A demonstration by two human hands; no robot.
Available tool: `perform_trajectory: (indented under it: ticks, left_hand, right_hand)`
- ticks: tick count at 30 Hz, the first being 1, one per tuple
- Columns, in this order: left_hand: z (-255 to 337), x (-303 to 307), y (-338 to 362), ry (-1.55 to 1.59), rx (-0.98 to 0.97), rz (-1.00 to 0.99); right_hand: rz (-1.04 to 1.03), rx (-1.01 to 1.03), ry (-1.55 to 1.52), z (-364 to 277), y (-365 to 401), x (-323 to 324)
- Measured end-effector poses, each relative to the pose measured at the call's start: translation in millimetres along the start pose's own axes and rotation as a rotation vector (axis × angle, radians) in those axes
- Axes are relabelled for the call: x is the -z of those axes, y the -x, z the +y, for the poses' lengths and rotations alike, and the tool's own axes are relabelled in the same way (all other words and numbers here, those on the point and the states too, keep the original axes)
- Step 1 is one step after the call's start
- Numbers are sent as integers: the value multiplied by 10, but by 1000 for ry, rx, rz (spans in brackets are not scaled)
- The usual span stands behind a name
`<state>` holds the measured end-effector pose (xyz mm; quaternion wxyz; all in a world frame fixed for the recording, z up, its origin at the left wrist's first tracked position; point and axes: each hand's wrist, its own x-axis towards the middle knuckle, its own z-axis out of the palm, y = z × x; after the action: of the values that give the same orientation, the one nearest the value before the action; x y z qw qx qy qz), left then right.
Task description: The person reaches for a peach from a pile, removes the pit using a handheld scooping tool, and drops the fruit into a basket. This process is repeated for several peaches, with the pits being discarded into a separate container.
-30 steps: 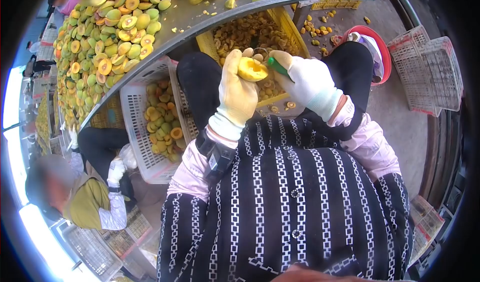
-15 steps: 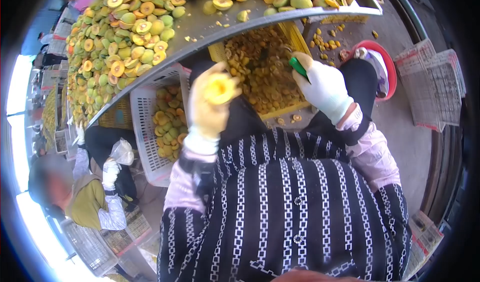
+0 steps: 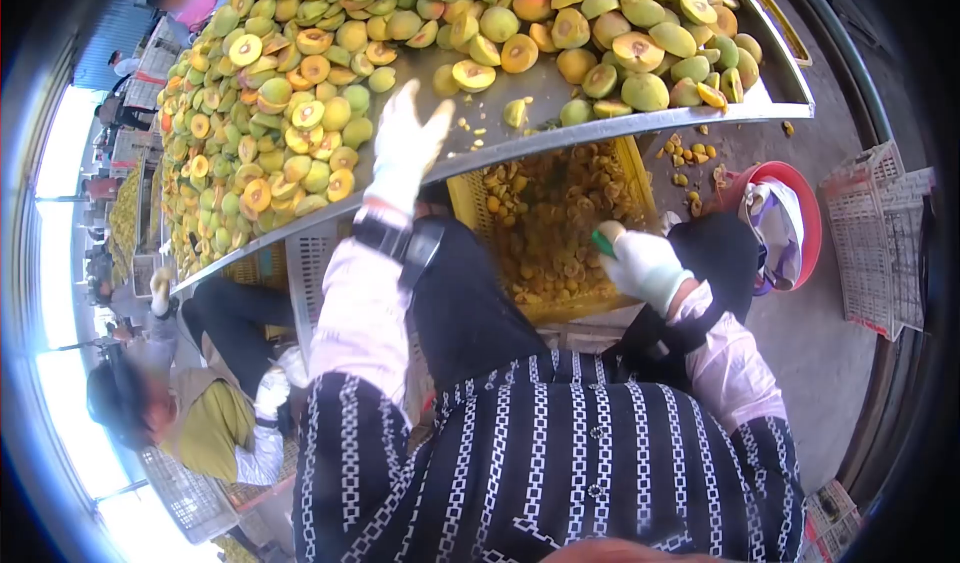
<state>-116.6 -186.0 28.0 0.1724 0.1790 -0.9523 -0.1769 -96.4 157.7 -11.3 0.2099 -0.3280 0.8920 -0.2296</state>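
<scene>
My left hand, in a white glove, reaches over the front edge of a metal table. Its thumb and fingers are apart and nothing is in them. Just beyond lie halved peaches, yellow-green with orange cut faces, heaped across the table. My right hand, also gloved, is closed around a small green-handled tool; its working end cannot be made out. That hand hovers by the right side of a yellow crate holding brownish pits and fruit scraps.
A red basin with a cloth bag stands on the floor at right, near scattered fruit bits. Stacked crates are farther right. A co-worker sits at left. A white crate is under the table edge.
My left hand has moved up and forward to the table, and the cut peach piece it held is gone from it. My right hand keeps the green-handled tool. The view has tilted up.
</scene>
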Motion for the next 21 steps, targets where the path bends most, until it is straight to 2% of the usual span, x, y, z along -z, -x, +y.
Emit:
perform_trajectory:
  ticks: [4,8,10,11,12,14,15,16,18,19,20,21]
  left_hand:
    - [270,-539,-628,-351,-12,-143]
    - [377,-746,-663,-374,15,-184]
    - [352,-693,-570,-199,-45,-274]
    - [327,-721,-485,-213,-158,-134]
    - [336,-637,-437,-216,-153,-128]
    - [342,-438,-315,264,-62,-70]
    - [386,-407,-231,630,221,-10]
    - [402,-303,-142,1068,356,-1]
    - [284,-131,63,1740,460,-72]
    - [278,-26,211,2011,472,-105]
    - [277,75,366,2164,624,-185]
    - [360,185,545,2254,619,-208]
  right_hand:
    - [-116,-7,-15,38,-64,-10]
    - [-147,-14,-49,66,-126,20]
    - [-162,-4,-57,49,-157,23]
    - [-181,-9,-42,25,-166,48]
    - [-199,-12,-24,3,-173,62]
    - [-205,-17,-4,-8,-166,32]
    - [-197,-18,6,-9,-159,20]
    - [-187,-18,17,-3,-145,-3]
    - [-97,76,-27,34,-94,-39]
    - [-31,109,-54,31,-67,-36]
    - [34,137,-81,30,-32,-35]
    - [84,172,-115,55,-7,-57]
